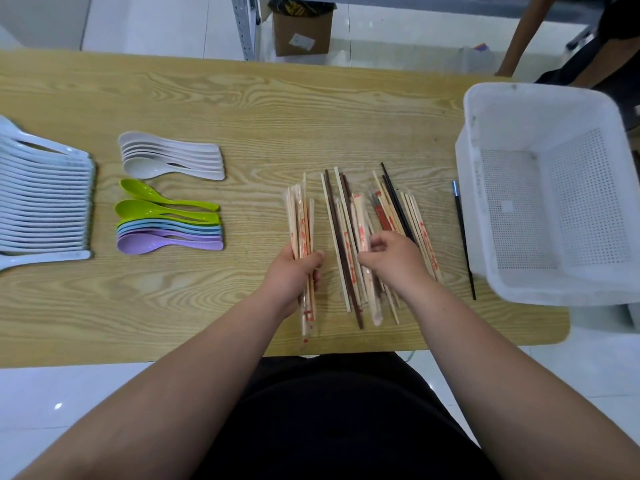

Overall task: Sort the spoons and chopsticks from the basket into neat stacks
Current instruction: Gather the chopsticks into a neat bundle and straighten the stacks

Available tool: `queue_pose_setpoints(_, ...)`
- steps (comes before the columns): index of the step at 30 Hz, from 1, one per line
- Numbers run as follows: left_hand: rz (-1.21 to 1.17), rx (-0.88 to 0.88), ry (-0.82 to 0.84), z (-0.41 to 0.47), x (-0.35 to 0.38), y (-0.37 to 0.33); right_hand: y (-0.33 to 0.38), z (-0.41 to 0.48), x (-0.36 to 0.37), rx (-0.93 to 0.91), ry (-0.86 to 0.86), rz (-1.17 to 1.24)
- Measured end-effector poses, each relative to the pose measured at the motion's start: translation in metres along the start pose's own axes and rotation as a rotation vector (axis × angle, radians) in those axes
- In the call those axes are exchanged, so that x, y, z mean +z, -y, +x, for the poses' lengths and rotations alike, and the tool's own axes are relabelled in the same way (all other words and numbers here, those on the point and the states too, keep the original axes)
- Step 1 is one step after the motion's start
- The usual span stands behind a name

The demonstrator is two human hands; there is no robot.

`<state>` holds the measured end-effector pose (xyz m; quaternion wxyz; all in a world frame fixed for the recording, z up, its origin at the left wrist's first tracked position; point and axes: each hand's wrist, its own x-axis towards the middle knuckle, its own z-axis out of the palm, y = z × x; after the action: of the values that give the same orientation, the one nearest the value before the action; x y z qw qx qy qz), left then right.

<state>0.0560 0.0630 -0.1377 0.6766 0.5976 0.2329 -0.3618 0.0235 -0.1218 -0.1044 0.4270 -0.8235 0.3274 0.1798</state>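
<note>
The left grip (294,275) holds one bundle (302,223) of pale wooden chopsticks in clear wrappers with red print, above the table (242,109). The right grip (391,261) rests with curled fingers on the loose pile (343,237) just to the right; whether it pinches one cannot be told. The pile mixes pale, dark brown and black sticks. One black chopstick (463,233) lies alone beside the white basket (540,95). At left: one stack of white spoons (166,157), two green spoons (156,209), one blue-and-purple stack (166,237) and a long white row (41,202), too many to count.
</note>
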Motion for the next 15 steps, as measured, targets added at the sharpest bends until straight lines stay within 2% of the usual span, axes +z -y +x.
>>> queue_pose_setpoints(4, -0.061, 0.014, 0.093, -0.006, 0.008, -0.006, 0.018, -0.015, 0.027, -0.060, 0.140, 0.235)
queue_pose_setpoints(7, -0.084, 0.035, 0.125, -0.006, 0.004, -0.007, 0.024, -0.018, 0.039, -0.117, 0.145, 0.172)
queue_pose_setpoints(11, -0.008, 0.032, 0.068, -0.001, -0.009, -0.006, 0.020, -0.019, 0.038, -0.071, 0.349, 0.278)
queue_pose_setpoints(12, 0.032, 0.037, 0.039, 0.000, -0.011, -0.004, 0.018, -0.018, 0.036, -0.073, 0.328, 0.238)
queue_pose_setpoints(15, 0.084, 0.025, -0.028, 0.001, -0.017, -0.003, 0.007, -0.009, 0.029, -0.116, 0.049, -0.172)
